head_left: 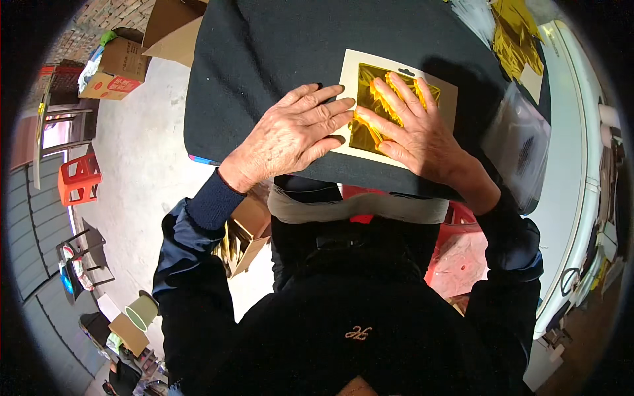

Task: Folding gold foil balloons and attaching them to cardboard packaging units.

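A cream card (444, 99) lies on a dark cloth-covered board (264, 59) in front of me. A shiny gold foil sheet (367, 135) lies on the card, partly wrinkled. My left hand (290, 135) rests flat at the card's left edge, fingers spread and touching the foil's edge. Over the foil, my right hand (413, 129) presses flat, its fingers apart. Neither hand grips anything.
More crumpled gold foil (515, 33) lies at the board's far right, beside a clear plastic bag (522, 142). A white appliance (571, 165) stands to the right. Cardboard boxes (119, 66) and a red stool (79, 179) sit on the floor at left; a red basket (459, 261) is below the board.
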`<move>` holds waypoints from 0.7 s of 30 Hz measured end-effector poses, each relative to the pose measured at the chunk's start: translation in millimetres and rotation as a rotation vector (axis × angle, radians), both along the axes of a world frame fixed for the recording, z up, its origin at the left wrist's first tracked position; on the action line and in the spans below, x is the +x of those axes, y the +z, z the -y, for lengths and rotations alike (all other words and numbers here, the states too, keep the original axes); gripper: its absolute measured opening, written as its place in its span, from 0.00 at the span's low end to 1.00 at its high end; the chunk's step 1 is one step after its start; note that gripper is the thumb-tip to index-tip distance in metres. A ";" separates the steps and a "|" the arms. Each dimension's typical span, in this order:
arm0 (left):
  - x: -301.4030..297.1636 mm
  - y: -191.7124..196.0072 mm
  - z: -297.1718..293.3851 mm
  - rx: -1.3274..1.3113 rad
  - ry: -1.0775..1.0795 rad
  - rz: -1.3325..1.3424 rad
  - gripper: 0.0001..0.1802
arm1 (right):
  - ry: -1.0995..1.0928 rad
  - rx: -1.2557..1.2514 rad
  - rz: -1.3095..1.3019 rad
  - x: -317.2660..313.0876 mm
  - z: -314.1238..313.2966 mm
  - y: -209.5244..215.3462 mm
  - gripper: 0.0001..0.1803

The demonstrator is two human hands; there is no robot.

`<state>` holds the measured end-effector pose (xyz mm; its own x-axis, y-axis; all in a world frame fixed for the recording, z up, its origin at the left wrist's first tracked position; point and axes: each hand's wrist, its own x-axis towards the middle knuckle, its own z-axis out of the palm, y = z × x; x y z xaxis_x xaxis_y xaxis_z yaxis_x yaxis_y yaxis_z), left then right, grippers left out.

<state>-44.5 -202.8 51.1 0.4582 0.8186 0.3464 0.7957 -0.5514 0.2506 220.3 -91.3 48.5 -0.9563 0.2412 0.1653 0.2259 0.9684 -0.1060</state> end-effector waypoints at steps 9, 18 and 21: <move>3.4 -2.3 0.3 -0.036 -0.070 -0.037 0.28 | -0.002 -0.020 0.059 0.8 1.3 -2.4 0.35; 7.6 -8.5 4.6 -0.109 -0.020 0.032 0.28 | 0.029 -0.047 0.073 2.2 -0.2 -1.8 0.37; 2.8 -10.6 -2.2 -0.161 -0.046 0.071 0.26 | 0.034 -0.043 0.037 1.6 0.4 -1.0 0.35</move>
<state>-41.8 -200.6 40.6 0.4754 0.8448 0.2455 0.7476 -0.5350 0.3935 221.9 -91.7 47.5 -0.9694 0.2141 0.1203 0.1970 0.9704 -0.1395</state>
